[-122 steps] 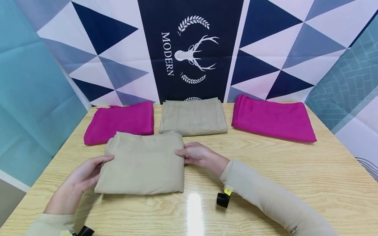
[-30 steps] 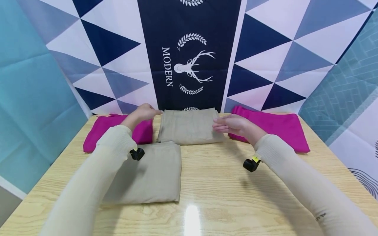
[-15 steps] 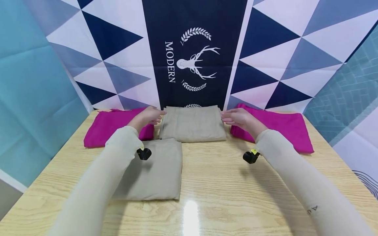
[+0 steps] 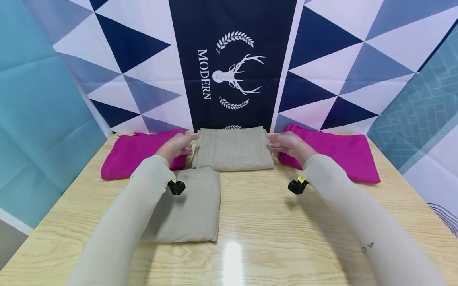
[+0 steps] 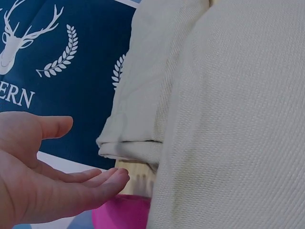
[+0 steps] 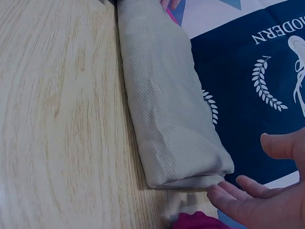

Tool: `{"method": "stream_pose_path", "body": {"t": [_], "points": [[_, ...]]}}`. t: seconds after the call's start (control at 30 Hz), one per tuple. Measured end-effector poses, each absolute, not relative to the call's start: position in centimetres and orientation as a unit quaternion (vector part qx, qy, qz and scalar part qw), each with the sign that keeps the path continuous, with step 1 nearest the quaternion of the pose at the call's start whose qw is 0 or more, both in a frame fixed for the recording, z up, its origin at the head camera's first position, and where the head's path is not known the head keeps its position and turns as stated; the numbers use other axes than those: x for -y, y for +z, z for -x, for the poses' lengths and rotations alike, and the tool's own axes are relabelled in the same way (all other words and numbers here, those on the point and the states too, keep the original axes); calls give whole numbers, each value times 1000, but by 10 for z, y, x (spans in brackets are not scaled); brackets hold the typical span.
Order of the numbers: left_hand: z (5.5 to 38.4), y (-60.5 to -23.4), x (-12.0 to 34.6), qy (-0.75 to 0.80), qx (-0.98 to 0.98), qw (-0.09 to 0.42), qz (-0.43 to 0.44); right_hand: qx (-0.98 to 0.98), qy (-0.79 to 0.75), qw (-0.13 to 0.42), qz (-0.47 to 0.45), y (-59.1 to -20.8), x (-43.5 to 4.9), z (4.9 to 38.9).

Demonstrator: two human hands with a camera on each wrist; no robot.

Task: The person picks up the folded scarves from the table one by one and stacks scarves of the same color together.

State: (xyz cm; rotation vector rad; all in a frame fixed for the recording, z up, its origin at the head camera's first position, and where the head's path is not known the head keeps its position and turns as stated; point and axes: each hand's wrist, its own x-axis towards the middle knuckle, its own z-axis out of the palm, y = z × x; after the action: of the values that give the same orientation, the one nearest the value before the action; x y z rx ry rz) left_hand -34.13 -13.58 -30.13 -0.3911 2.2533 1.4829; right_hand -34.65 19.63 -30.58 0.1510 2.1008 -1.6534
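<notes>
A folded beige cloth (image 4: pixel 234 150) lies at the back middle of the table, between my two hands. My left hand (image 4: pixel 176 146) hovers at its left end, thumb and fingers spread apart in the left wrist view, a small gap from the folded edge. At the right end is my right hand (image 4: pixel 290 145); in the right wrist view its fingertips (image 6: pixel 217 193) are at the lower fold, thumb apart, and whether they touch cannot be told. A second folded beige cloth (image 4: pixel 196 210) lies in front, partly behind my left forearm.
A folded magenta cloth (image 4: pixel 132 155) lies at the back left, partly hidden by my left hand. Another magenta cloth (image 4: pixel 343 155) is at the back right. The wooden table (image 4: pixel 272 238) ends at a patterned fabric backdrop (image 4: pixel 143 47).
Both hands held the front beige cloth about four seconds ago; it now lies let go. They have since moved to the back beige cloth's ends, the right hand shifting slightly right over the last second.
</notes>
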Motion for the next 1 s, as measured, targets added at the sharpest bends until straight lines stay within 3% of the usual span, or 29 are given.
{"method": "stream_pose_path", "body": {"t": [0.1,0.3,0.47,0.6,0.83,1.0], "points": [[362,-323,145,551,-796,204,148,-761,-603,226,-79,-309,-194,350],[460,-415,186,606,-755,182,171,-750,-607,233,-121,-312,-191,356],[488,-445,195,619,-739,193,183,-737,-615,239,-144,-316,-190,359],[464,-428,185,619,-741,190,180,-717,-635,249,-145,-325,-191,364],[368,-340,142,611,-741,214,177,-702,-649,244,-165,-337,-194,374],[348,-320,135,629,-728,224,158,-729,-626,231,-151,-332,-192,368]]}}
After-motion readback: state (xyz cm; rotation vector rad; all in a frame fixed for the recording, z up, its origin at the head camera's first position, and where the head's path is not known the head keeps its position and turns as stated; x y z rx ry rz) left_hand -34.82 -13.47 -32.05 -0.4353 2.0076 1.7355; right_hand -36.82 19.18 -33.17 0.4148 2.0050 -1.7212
